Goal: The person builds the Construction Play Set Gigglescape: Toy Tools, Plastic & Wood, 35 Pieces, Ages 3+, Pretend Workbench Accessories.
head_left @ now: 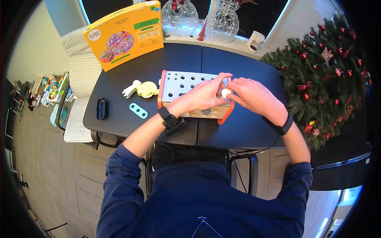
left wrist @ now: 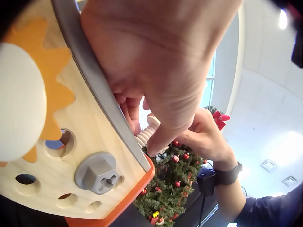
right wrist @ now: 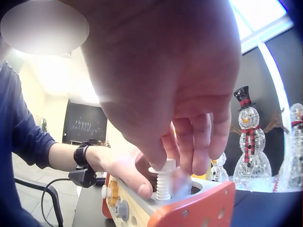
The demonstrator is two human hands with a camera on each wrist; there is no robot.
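My right hand (head_left: 254, 97) pinches the head of a white toy screw (right wrist: 163, 187), which stands upright at the right end of the workbench toy's grey top (head_left: 174, 85). Around the screw, my left hand (head_left: 204, 93) spreads thumb and fingers. The left thumb (right wrist: 143, 190) lies along the bench's front edge, close beside the threads. Part of the left fingers is hidden behind the screw and the right hand. On the wooden front panel sit a grey bolt (left wrist: 98, 174) and an orange gear shape (left wrist: 57, 92) with a white centre.
Left of the bench lie yellow and white toy pieces (head_left: 147, 89), a turquoise three-hole strip (head_left: 138, 105) and a dark case (head_left: 102, 109). A yellow box (head_left: 147, 43) stands at the back left. Beyond the table's right side is a decorated tree (head_left: 317, 75).
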